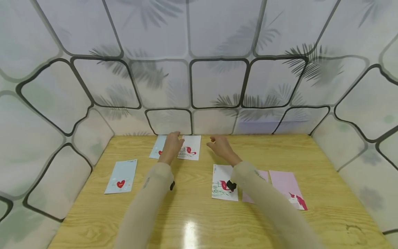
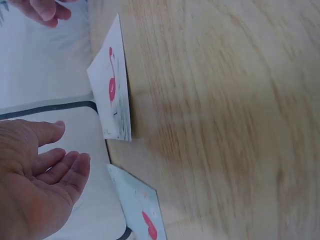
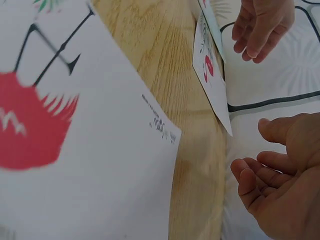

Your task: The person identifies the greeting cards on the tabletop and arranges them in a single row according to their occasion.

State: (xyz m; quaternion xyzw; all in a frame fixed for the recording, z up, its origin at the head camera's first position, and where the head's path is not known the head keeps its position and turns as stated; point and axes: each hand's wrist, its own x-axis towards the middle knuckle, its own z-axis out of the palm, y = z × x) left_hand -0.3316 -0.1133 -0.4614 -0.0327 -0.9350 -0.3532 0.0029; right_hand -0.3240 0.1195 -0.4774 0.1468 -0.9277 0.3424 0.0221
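Observation:
My left hand [image 1: 172,146] hovers over the back of the table, fingers loosely bent and holding nothing. Partly behind it lies a pale blue card with a red heart [image 1: 154,152]. Just to its right is a white flamingo card [image 1: 193,141], also seen in the left wrist view. My right hand [image 1: 221,148] is held in the air right of that card, empty, with thumb and fingers apart. A second flamingo card [image 1: 219,173] lies below my right wrist, partly covered by the sleeve. In the right wrist view, this card fills the left side.
Another blue heart card [image 1: 124,171] lies at the left. A pink unicorn card [image 1: 283,181] is at the right, beside a pink card [image 1: 264,175] mostly hidden by my right sleeve. Patterned fabric [image 1: 214,86] walls the wooden table [image 1: 192,193] at the back and both sides.

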